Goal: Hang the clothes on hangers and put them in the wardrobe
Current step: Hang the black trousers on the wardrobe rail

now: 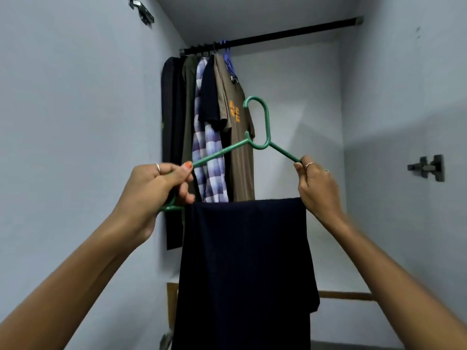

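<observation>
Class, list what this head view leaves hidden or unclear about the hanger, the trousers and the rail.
- Green hanger: its bottom bar, covered by the dark trousers.
- Trousers: lower ends, cut off by the bottom edge.
- Left hand and right hand: hide the hanger's corners.
- Rail: hanger hooks there, too small to count.

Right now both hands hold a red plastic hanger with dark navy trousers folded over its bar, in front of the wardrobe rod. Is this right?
Not quite: the plastic hanger is green, not red, as the head view shows. Both the left hand and right hand hold it, dark navy trousers folded over its bar.
</observation>
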{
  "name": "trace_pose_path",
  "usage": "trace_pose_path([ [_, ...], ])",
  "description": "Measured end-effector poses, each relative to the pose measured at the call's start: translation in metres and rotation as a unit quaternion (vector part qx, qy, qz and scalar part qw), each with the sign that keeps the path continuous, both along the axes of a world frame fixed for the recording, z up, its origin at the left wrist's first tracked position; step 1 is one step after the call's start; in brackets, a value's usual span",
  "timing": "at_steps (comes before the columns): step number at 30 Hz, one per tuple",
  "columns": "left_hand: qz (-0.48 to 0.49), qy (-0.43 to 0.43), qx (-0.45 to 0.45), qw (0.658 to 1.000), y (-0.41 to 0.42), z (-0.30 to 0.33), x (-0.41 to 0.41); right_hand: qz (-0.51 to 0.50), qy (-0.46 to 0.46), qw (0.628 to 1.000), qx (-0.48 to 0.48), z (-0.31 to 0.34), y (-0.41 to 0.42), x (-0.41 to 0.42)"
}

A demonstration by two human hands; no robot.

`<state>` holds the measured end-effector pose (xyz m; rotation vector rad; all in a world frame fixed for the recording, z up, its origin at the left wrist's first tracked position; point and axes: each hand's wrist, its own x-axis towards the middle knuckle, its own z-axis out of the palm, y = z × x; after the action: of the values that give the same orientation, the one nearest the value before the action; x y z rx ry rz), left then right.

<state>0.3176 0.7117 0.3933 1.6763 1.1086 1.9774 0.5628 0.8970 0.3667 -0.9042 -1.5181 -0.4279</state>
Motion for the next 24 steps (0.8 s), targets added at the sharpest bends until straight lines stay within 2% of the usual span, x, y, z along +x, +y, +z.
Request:
trace_pose_path([
  [3,0.002,-0.023,0.049,0.999,0.06,0.032,0.003,-0.009,0.01,1.0,0.01,0.033,0.047,-0.001],
  [9,0.025,0.022,0.173,0.984,0.18,0.118,0.022,0.02,0.083,0.995,0.055,0.122,0.168,0.0],
  [14,0.068,0.015,0.22,0.973,0.284,0.203,0.037,0.048,0.084,0.995,0.026,0.187,0.267,-0.002],
  [18,0.117,0.02,0.237,0.964,0.356,0.249,0.045,0.129,0.072,0.989,0.005,0.2,0.334,-0.018],
  [24,0.176,0.037,0.255,0.95,0.447,0.297,0.058,0.194,0.053,0.979,-0.026,0.188,0.413,-0.052],
])
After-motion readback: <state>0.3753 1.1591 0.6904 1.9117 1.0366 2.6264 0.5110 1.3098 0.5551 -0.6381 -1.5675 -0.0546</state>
